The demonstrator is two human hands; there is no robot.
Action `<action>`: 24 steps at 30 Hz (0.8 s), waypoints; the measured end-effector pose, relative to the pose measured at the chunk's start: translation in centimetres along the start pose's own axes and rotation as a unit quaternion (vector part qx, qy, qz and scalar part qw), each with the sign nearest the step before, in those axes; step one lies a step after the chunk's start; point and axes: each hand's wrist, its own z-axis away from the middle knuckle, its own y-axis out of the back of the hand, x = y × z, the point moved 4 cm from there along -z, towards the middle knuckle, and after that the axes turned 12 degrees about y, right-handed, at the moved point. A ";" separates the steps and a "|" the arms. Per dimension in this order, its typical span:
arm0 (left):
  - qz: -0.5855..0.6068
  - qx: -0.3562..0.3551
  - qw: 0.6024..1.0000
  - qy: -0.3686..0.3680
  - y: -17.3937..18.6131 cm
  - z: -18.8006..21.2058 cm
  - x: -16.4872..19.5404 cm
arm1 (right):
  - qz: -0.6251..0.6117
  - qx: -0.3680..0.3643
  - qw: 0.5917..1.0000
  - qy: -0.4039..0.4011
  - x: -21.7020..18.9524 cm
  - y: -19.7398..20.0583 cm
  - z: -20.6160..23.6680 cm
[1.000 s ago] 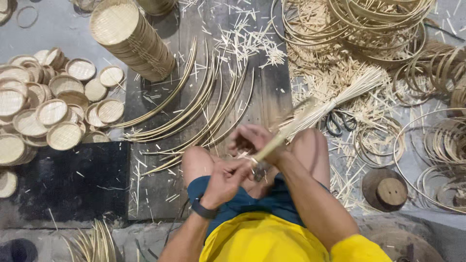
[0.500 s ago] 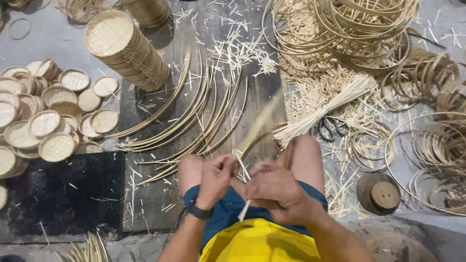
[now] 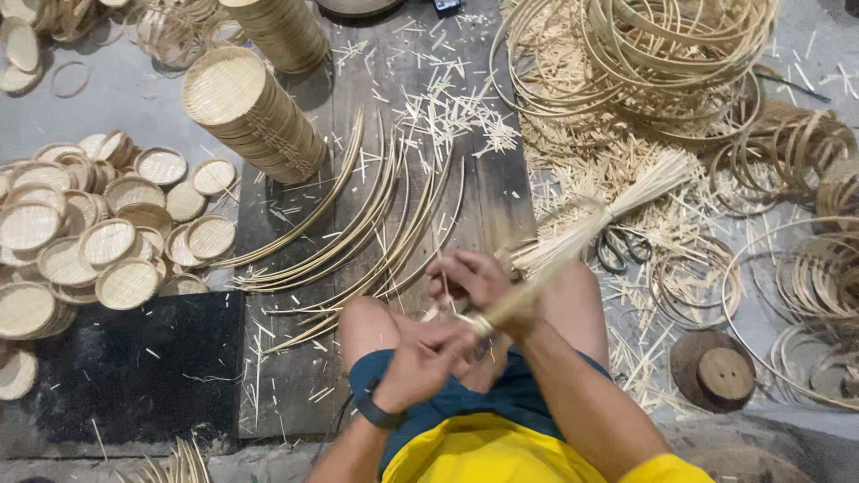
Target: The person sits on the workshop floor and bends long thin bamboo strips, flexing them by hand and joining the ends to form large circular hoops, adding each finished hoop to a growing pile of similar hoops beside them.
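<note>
Right hand (image 3: 479, 279) shifted up gripping bamboo strip bundle (image 3: 573, 237), left hand (image 3: 425, 358) pinching strip

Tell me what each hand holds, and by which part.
Both the right hand and left hand grip the bundle of thin bamboo strips at its near end; its splayed far end is free.

Both forearms converge over the lap. Left hand (image 3: 420, 362) fingers curled, watch on wrist. Right hand (image 3: 483, 282) just above it, fist closed, knuckles up.
</note>
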 end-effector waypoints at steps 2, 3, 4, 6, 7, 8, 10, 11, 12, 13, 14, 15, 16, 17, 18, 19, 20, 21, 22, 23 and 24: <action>-0.006 0.053 0.998 0.011 2.7 -0.9 0.3 | 0.165 -0.019 0.984 0.061 -4.0 -1.3 0.9; -0.008 0.079 0.997 0.020 3.3 -1.1 0.2 | 0.282 -0.072 0.948 0.129 -5.9 -2.2 2.0; -0.009 0.073 0.997 0.024 3.2 -1.2 0.1 | 0.393 -0.120 0.891 0.194 -7.6 -3.1 3.0; -0.010 0.058 0.998 0.032 2.3 -1.6 -0.6 | 0.526 -0.087 0.807 0.253 -9.5 -3.8 3.5; -0.052 0.054 0.997 0.002 1.8 -1.8 -0.7 | 0.589 -0.067 0.754 0.282 -10.3 -4.0 3.6; -0.094 0.051 0.994 -0.029 1.1 -2.0 -0.9 | 0.603 -0.097 0.749 0.258 -10.4 -4.2 3.6; -0.102 0.036 0.990 -0.090 0.6 -2.2 -1.4 | 0.626 -0.158 0.734 0.212 -10.0 -4.4 3.6; -0.069 0.022 0.990 -0.120 0.7 -2.3 -1.6 | 0.564 -0.178 0.766 0.254 -10.0 -4.8 4.2; -0.035 0.009 0.989 -0.145 1.0 -2.0 -1.8 | 0.495 -0.199 0.794 0.290 -9.9 -5.0 4.8; -0.007 0.054 0.994 -0.096 2.0 -2.3 -2.3 | 0.424 -0.220 0.817 0.324 -9.6 -5.2 5.5; 0.021 0.098 0.994 -0.044 3.1 -2.6 -2.7 | 0.387 -0.181 0.850 0.310 -9.0 -4.6 6.1; 0.048 0.140 0.989 0.009 4.2 -2.3 -3.0 | 0.348 -0.139 0.879 0.294 -7.9 -4.0 6.1; 0.082 0.113 0.990 0.016 4.6 -2.1 -2.8 | 0.310 -0.097 0.904 0.280 -6.7 -3.2 6.2; 0.117 0.088 0.989 0.023 4.9 -1.4 -2.5 | 0.274 -0.054 0.932 0.232 -5.2 -1.9 5.6; 0.152 0.064 0.986 0.033 4.9 -0.6 -2.2 | 0.235 -0.011 0.955 0.179 -3.5 -0.7 4.6; 0.109 0.026 0.993 0.024 3.9 0.1 -1.7 | 0.194 0.035 0.973 0.124 -1.9 0.5 4.2; 0.066 -0.012 0.998 0.014 2.4 0.8 -1.3 | 0.049 0.015 0.995 0.089 -0.6 1.0 3.6; 0.018 -0.053 0.998 0.000 0.9 0.7 -0.8 | -0.097 -0.004 0.994 0.057 0.4 1.4 2.5; 0.022 -0.069 0.997 0.000 -0.5 0.4 -0.5 | -0.240 -0.021 0.970 0.024 0.9 1.6 1.5; 0.027 -0.083 0.996 0.001 -2.0 0.5 -0.4 | -0.224 -0.099 0.970 0.004 0.9 1.2 1.4; 0.032 -0.098 0.995 0.003 -2.8 0.4 -0.3 | -0.206 -0.176 0.962 -0.015 0.7 0.7 1.4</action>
